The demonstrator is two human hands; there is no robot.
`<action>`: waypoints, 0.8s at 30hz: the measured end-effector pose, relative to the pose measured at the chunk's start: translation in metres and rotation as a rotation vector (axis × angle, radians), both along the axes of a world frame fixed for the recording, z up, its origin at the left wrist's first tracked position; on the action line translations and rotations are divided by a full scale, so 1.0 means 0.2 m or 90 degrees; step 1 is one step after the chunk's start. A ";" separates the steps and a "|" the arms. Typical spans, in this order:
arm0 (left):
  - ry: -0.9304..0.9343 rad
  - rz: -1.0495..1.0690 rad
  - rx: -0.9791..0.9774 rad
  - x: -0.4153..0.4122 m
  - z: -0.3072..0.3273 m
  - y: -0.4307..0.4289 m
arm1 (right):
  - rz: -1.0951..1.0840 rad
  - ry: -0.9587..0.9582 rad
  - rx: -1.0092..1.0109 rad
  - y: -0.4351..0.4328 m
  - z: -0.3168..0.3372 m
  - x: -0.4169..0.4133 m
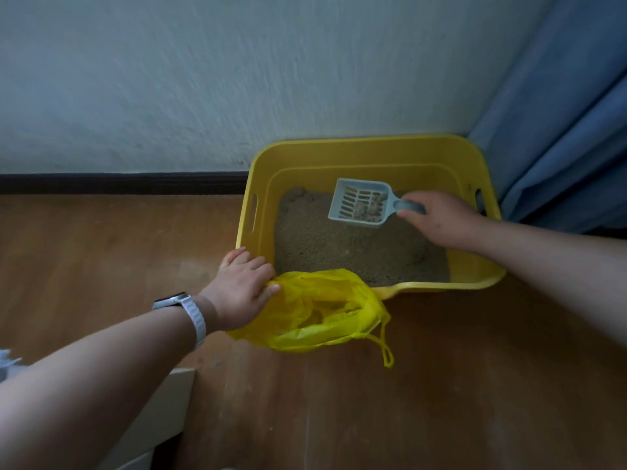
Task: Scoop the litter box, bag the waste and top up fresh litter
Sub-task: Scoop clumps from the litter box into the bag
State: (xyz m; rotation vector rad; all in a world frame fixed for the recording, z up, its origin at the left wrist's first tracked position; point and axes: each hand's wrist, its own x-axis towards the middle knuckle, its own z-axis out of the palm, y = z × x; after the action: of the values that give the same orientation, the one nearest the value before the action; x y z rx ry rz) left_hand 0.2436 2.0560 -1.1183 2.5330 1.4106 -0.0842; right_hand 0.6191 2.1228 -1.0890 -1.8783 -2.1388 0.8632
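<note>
Holding scoop (361,206) with clumps (371,209) just above litter (339,245), inside litter box (247,212), far half. Right hand (437,218) wraps scoop handle. Yellow bag (315,310) at box's near-left corner, mouth open. Left hand (242,286) pinches bag rim. Advice: keep scoop level, sift loose grains over box, carry low to bag, mouth held wide. Blue curtain (559,130) right of box.

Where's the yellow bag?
Head view, centre: yellow plastic bag on the wooden floor, at the near rim of the yellow litter box, held by the left hand.
</note>
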 end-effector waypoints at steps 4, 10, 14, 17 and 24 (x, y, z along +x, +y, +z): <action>-0.003 0.031 0.020 0.03 0.00 -0.02 | -0.021 0.034 -0.018 -0.01 0.02 0.00; -0.007 0.049 0.016 0.05 0.01 -0.03 | -0.007 0.014 -0.009 -0.02 0.06 -0.02; 0.002 0.048 0.005 0.04 0.01 -0.02 | 0.008 -0.010 0.006 -0.04 0.07 -0.03; 0.001 0.042 0.002 0.04 0.01 -0.02 | 0.033 -0.035 0.021 -0.05 0.09 -0.04; 0.012 0.044 -0.021 0.05 0.04 -0.01 | 0.088 -0.040 0.068 -0.07 0.12 -0.09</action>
State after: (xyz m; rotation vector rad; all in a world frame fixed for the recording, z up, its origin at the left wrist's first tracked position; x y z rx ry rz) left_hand 0.2532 2.0532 -1.1099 2.4615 1.4904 -0.1187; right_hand 0.6015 2.1082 -1.0653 -1.7461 -2.3249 0.7074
